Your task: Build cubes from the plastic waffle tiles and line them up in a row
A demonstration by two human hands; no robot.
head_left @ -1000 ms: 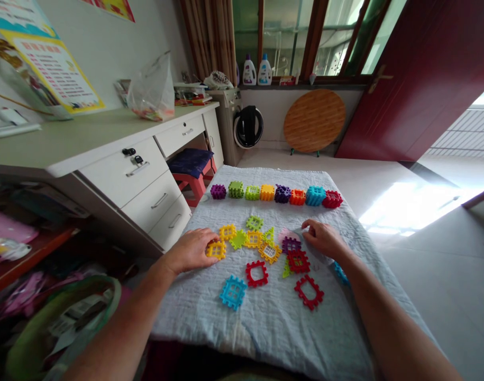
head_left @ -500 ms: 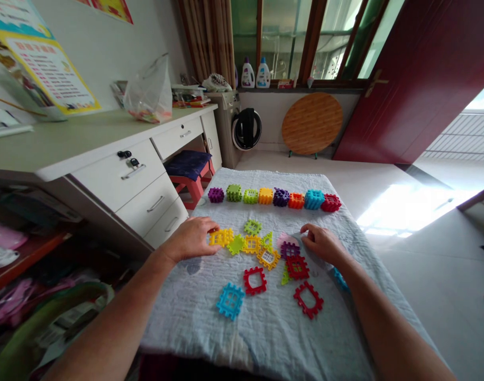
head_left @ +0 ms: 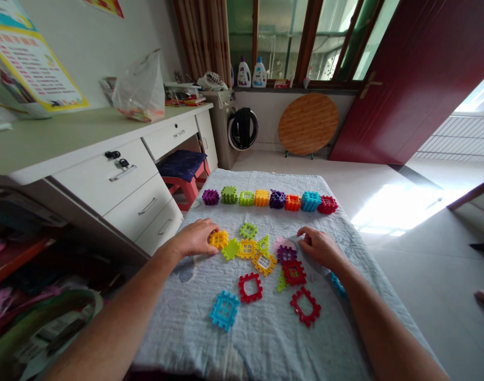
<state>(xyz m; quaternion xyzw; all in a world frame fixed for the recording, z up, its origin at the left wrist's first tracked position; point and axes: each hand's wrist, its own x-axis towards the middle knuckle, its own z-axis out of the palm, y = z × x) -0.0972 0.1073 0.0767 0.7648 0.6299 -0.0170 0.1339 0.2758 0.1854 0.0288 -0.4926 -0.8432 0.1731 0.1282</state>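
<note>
My left hand (head_left: 194,236) grips a yellow toothed building tile (head_left: 218,239) between thumb and fingers; there may be more than one in the stack. Against it lies a lime green tile (head_left: 231,248), followed by a yellow window tile (head_left: 248,248), a green triangle (head_left: 263,245) and a yellow tile with a white grid (head_left: 264,263). My right hand (head_left: 319,246) hovers low over the cloth, fingers loosely bent and nothing visible in them. Closest to it are a purple tile (head_left: 286,254) and a red window tile (head_left: 294,272).
Sorted stacks of coloured tiles form a row at the back, from a purple stack (head_left: 210,197) to a red stack (head_left: 328,204). Nearer lie red frames (head_left: 245,289) and a blue tile (head_left: 225,310). A white desk (head_left: 118,174) and a stool (head_left: 183,165) flank the cloth-covered table (head_left: 186,328).
The yellow tiles at my left hand, spread sideways before, now look like one compact piece. My right hand stays almost in place. The whole view has shifted slightly.
</note>
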